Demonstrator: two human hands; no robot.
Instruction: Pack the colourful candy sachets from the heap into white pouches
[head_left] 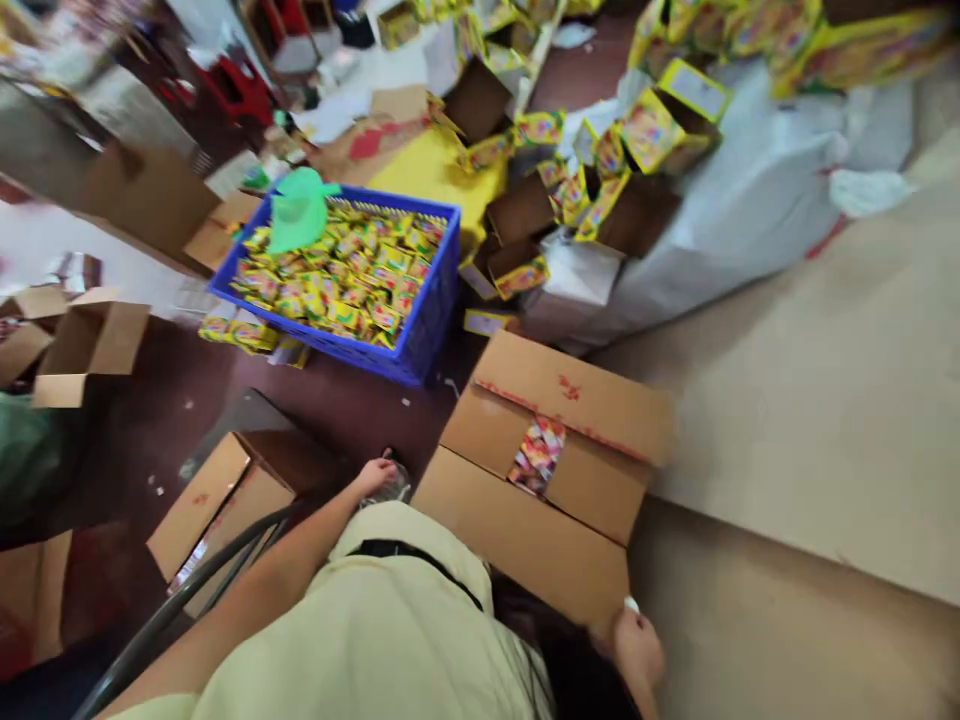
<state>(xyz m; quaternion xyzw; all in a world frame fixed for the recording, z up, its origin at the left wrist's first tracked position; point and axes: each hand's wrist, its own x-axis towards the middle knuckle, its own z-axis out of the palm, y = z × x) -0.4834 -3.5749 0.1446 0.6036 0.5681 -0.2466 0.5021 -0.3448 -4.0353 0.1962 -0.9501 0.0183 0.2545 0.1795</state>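
In front of my body stands a cardboard box [592,490] with red print on its far flap. Colourful printed packs [538,455] show through the gap between its inner flaps. My right hand [639,645] is closed at the box's near right corner, with a small white bit by the fingers. My left hand [375,476] is curled low beside my waist, left of the box. Something see-through lies at its fingers, too blurred to name.
A blue crate [427,335] full of small yellow packets, with a green scoop [300,210] on top, stands ahead. Another carton [225,500] sits left near a dark curved bar. Yellow display boxes [652,130] pile up on white sacks, with large cardboard [810,400] at right.
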